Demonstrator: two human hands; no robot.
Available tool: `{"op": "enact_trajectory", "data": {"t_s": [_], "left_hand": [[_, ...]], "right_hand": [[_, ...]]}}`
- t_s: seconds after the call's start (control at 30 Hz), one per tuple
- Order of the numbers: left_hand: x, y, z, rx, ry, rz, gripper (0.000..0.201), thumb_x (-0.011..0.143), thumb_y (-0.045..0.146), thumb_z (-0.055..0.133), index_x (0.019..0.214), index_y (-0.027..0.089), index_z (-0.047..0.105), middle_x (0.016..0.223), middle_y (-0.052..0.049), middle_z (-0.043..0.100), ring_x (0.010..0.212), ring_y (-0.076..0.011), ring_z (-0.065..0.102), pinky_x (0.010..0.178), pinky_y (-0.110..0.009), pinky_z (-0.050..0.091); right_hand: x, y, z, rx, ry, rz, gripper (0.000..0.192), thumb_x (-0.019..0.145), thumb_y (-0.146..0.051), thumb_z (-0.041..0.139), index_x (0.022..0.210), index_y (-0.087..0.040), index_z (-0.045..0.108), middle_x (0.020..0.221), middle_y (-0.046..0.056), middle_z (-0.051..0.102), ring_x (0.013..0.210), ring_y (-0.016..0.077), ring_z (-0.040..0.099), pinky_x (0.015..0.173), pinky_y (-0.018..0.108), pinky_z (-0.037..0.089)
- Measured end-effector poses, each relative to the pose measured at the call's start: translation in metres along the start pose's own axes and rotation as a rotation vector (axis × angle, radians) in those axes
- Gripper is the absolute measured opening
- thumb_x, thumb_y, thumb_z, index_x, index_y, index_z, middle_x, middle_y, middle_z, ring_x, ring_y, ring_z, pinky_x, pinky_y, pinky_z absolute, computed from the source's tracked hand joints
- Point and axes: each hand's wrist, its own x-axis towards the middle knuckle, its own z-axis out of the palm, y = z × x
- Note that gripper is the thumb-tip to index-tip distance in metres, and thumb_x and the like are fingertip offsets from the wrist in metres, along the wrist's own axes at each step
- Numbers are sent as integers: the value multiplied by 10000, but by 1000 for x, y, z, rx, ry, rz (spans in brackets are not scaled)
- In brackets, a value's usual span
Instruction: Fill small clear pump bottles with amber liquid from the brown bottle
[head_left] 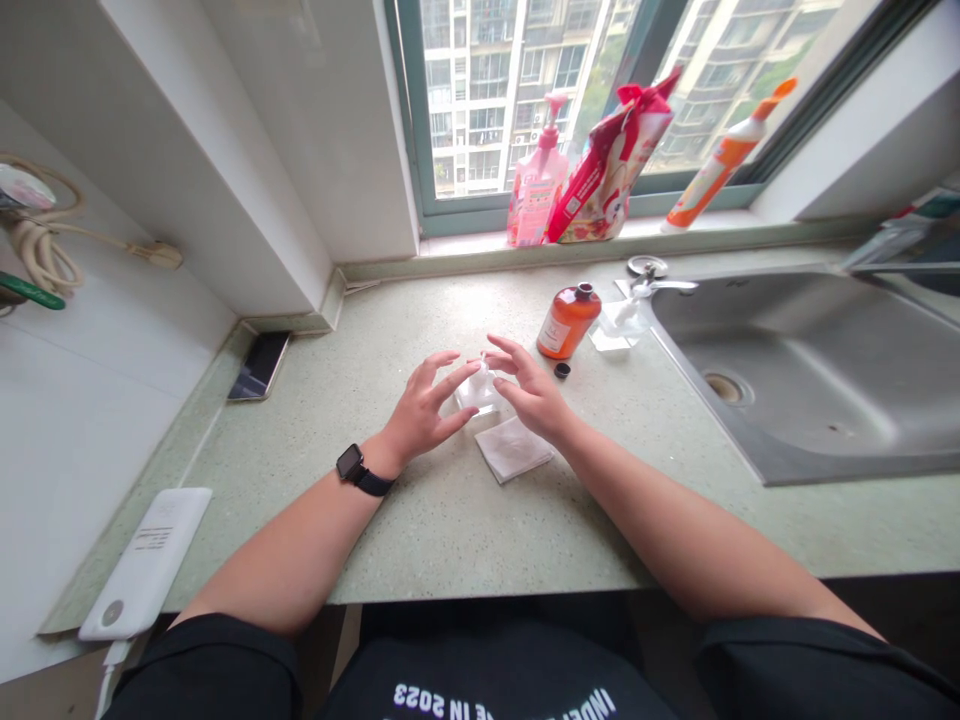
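Between my hands, on the green speckled counter, stands a small see-through thing with a whitish middle and a narrow top (482, 386); its exact kind is hard to make out. My left hand (433, 412), with a black watch on the wrist, is on its left side, fingers apart. From the right, my right hand (531, 388) curves around it with its fingers spread too. Whether any fingertip touches it, I cannot tell. Just in front lies a folded white tissue (514, 450). Behind my right hand an orange bottle (568, 322) stands uncapped, its black cap (562, 371) beside it.
A similar see-through item (621, 322) sits by the steel sink (832, 375) on the right. A pink pump bottle (537, 190), a red bag (611, 170) and an orange-white bottle (716, 165) line the windowsill. At left are a phone (259, 366) and a white power bank (146, 565).
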Motion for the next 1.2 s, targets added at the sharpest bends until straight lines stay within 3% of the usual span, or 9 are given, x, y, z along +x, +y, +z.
{"op": "enact_trajectory", "data": {"t_s": [0.27,0.6,0.9,1.2], "left_hand": [[0,2,-1,-2,-21,-44,669,1025,433,720,1637,375,456,1553,-134,511,1465,-336,529,1232,-585,465],[0,1,1,-36,34,-17,699,1012,421,739,1611,308,398,1573,-169,505,1488,-345,513,1222,-596,474],[0,2,0,-5,39,-52,401,982,437,781,1304,260,621,1492,-152,549,1445,-343,551,1194,-589,507],[0,-1,0,-12,22,-81,479,973,443,786,1402,281,648,1488,-139,561,1425,-343,565,1205,-593,504]], "right_hand": [[1,-2,6,-50,74,22,557,974,-449,727,1495,-316,584,1315,97,771,1249,283,730,1164,550,544],[4,-5,7,-93,19,-28,508,1014,-305,607,1521,-303,578,1338,94,774,1313,279,716,1161,545,560],[1,-6,5,1,-39,0,544,1042,-320,573,1582,-316,505,1363,88,777,1398,278,668,1233,583,492],[-7,-8,-2,-9,-71,-2,617,1016,-345,619,1620,-343,490,1503,86,703,1459,312,621,1264,621,448]]}}
